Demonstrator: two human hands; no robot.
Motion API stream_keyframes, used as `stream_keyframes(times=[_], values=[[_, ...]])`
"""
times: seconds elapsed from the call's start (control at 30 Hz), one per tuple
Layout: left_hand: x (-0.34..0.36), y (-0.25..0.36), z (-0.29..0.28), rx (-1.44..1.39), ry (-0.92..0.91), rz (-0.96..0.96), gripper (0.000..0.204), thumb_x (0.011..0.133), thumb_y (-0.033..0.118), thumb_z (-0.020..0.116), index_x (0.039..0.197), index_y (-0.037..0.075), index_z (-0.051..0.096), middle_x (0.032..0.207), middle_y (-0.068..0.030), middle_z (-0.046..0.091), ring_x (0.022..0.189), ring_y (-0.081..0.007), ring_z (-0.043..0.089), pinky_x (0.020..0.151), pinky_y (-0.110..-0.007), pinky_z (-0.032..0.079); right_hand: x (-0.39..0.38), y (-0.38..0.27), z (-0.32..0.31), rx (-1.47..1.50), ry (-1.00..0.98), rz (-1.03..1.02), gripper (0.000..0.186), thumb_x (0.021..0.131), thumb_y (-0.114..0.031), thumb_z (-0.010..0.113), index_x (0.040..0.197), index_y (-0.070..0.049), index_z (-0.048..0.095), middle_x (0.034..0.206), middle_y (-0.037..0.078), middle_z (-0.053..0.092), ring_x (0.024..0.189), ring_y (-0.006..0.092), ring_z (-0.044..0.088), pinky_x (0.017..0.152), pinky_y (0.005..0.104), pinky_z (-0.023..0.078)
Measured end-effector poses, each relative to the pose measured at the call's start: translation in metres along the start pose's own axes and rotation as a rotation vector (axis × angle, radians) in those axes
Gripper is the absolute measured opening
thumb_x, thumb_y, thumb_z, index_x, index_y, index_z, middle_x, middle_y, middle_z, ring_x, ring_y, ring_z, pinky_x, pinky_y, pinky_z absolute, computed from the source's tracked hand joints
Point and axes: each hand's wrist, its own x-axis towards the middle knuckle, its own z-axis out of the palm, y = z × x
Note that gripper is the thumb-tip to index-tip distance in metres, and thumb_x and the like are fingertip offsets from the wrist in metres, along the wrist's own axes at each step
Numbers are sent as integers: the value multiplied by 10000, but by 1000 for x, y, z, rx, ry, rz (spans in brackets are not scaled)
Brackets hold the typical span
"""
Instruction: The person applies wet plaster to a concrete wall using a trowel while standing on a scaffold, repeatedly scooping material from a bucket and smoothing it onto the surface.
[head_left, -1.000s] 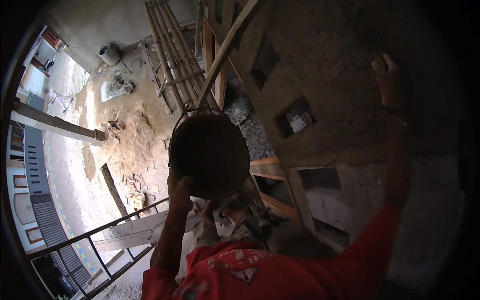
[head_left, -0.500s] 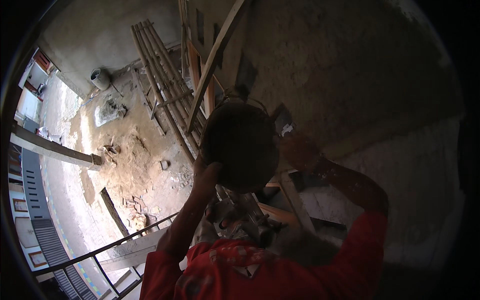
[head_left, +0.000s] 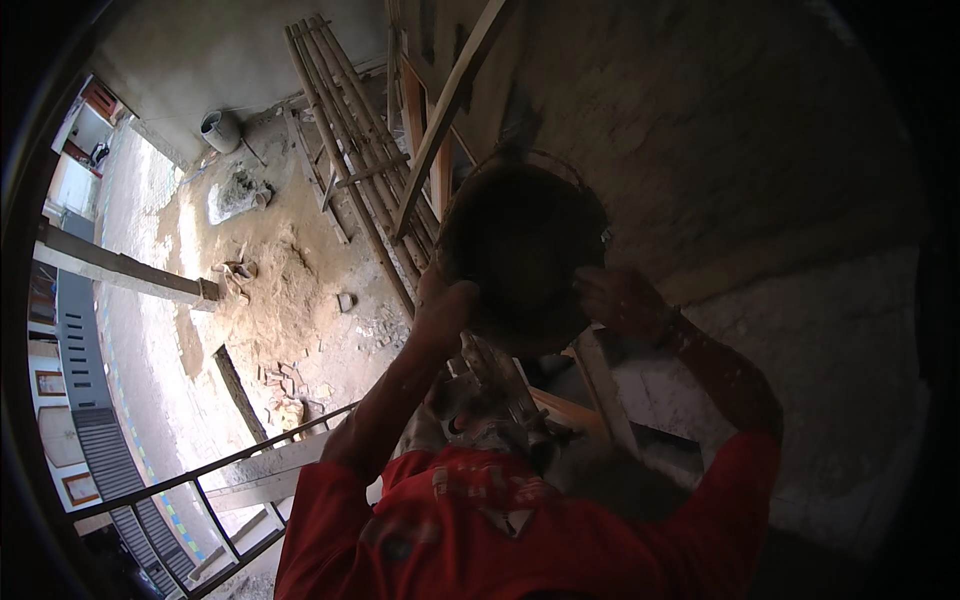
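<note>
A dark round bucket (head_left: 528, 245) hangs tilted in front of me, its wide mouth facing up at me. Its inside is too dark to make out any contents. My left hand (head_left: 445, 308) grips the rim on the left side, thumb over the edge. On the opposite side my right hand (head_left: 628, 302) has its fingers curled at the rim. The thin wire handle (head_left: 545, 157) loops up past the far edge.
A plastered wall (head_left: 740, 150) rises close on the right. A slanting wooden beam (head_left: 455, 95) and bamboo poles (head_left: 345, 125) stand beyond the bucket. A metal railing (head_left: 250, 460) runs at lower left; far below lie a sand heap (head_left: 275, 290) and a grey pail (head_left: 220, 132).
My right hand has come in from beside the bucket to its rim. The bucket and my left hand sit farther right and a little higher in the picture.
</note>
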Motion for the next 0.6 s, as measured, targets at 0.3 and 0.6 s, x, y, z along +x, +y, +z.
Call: stream_keyframes(times=[0.3,0.6], values=[[-6,10,-24,-54,50,77,541,740,-5,514,1280,-44,502,1109,-123,631,984,-214,633,850,-326,521,55,-19,-141,335,59,440,428,807,-261,693,1153,-39,575,1009,171,643,987,328,641,836,419,513],[-17,16,-44,-53,94,167,569,715,-21,482,1284,-50,489,1143,-127,618,1015,-220,621,875,-330,510,44,69,-215,204,361,869,494,846,-307,673,1221,3,590,1077,140,649,973,232,644,817,346,520]])
